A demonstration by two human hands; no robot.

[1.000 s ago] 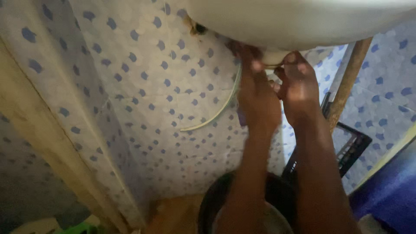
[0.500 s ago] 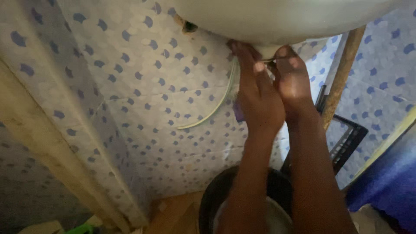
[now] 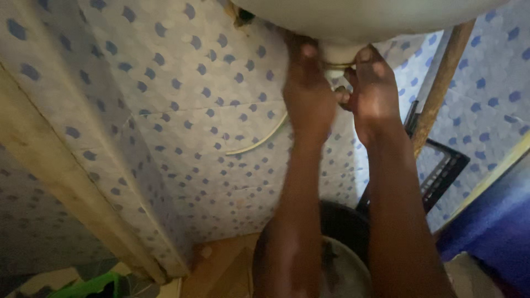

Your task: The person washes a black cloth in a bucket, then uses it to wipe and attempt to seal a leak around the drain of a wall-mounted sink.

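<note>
In the head view, both arms are reaching up the middle of the frame to the underside of a white basin (image 3: 364, 19) that is filling the top edge. The left hand (image 3: 309, 94) is pressing against the basin's underside, its fingers curling around the left side of the white drain fitting (image 3: 338, 58) at upper centre. The right hand (image 3: 375, 91) is gripping the fitting from the right, thumb and fingers closing on it, so both hands are clamped on the same piece and are touching each other below it. Compared with half a second ago, the hands are sitting a little closer together and the view is looking from slightly nearer, with the fitting showing more plainly between them. A thin white hose (image 3: 259, 140) is curving down the blue-spotted tiled wall (image 3: 182, 110) left of the left wrist. A wooden pole (image 3: 441, 83) is leaning at the upper right, with a black crate (image 3: 441, 171) beside it. A dark bucket (image 3: 342, 226) is standing at the bottom centre, under the arms.
</note>
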